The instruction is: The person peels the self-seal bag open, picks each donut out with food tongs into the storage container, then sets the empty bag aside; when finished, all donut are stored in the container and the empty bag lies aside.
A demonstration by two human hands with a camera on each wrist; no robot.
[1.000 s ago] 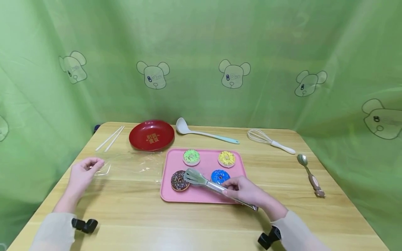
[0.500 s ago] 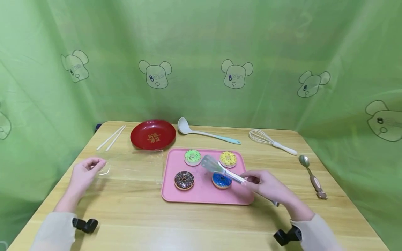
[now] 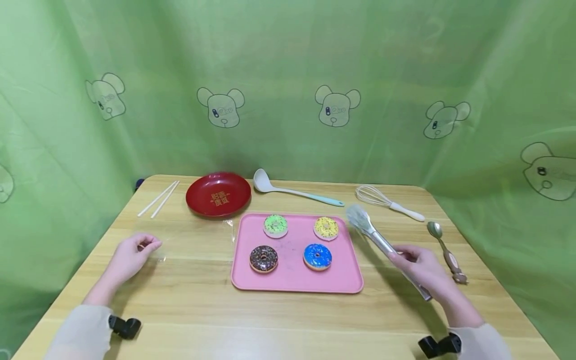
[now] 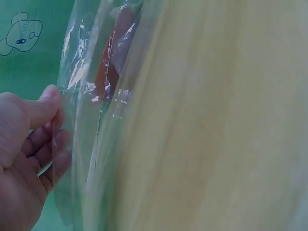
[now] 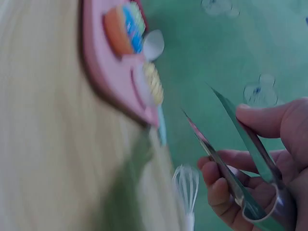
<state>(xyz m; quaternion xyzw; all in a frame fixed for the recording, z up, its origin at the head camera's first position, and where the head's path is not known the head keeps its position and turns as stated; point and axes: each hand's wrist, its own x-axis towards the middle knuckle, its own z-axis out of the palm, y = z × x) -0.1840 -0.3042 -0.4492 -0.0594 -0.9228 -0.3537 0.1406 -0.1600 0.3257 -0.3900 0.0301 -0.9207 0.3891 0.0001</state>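
Observation:
My left hand [image 3: 130, 257] pinches the edge of a clear plastic bag [image 4: 91, 110], whose far end lies by the pink tray's left side. In the right hand [image 3: 418, 267] I hold metal tongs [image 3: 380, 240], raised over the table to the right of the tray; in the right wrist view their two arms stand apart with nothing between them. On the pink tray [image 3: 290, 280] sit a green donut [image 3: 275, 226], a yellow donut [image 3: 326, 228], a chocolate donut [image 3: 263, 259] and a blue donut [image 3: 317, 257].
Behind the tray lie a red plate [image 3: 218, 195] and a ladle [image 3: 297, 192]. White chopsticks [image 3: 158, 199] are at the back left. A whisk [image 3: 389, 202] and a brown-handled spoon [image 3: 447, 252] lie on the right. A green curtain [image 3: 288, 135] surrounds the table.
The tongs have moved from over the chocolate donut to the right, past the tray's edge. The donuts stay on the tray. My left hand has shifted slightly right with the bag.

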